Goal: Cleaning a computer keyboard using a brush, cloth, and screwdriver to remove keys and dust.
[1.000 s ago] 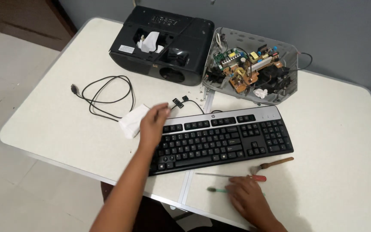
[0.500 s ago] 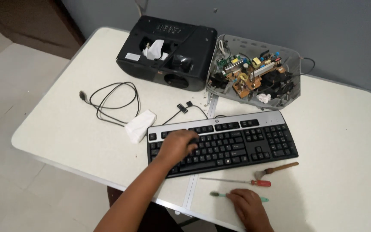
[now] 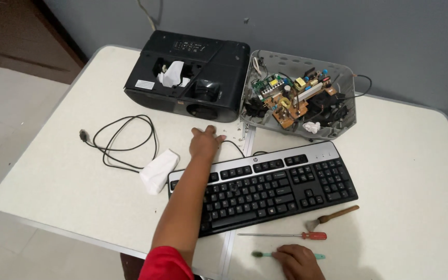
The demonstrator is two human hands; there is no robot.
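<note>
The left hand lies in the middle of the frame, reaching over the one black keyboard, its forearm crossing the keyboard's left end. Its fingers are spread flat on the worktop where the keyboard cable runs, just below the black projector; whether they pinch the cable cannot be told. The right hand sits at the bottom edge of the frame, its grip closed on a toothbrush with a pale green handle, whose dark bristles point left.

Three tools lie in the lower middle: that toothbrush, one screwdriver with a red handle just above it, and one small brush with a wooden handle, tilted, below the keyboard's right end.

Left of the keyboard lies one folded white cloth, touching its corner. Further left, one black cord is looped loosely, its plug pointing to the left edge.

In the upper part stand two pieces of gear side by side: the projector, with a crumpled white tissue in its top opening, and to its right one open grey housing holding circuit boards.
</note>
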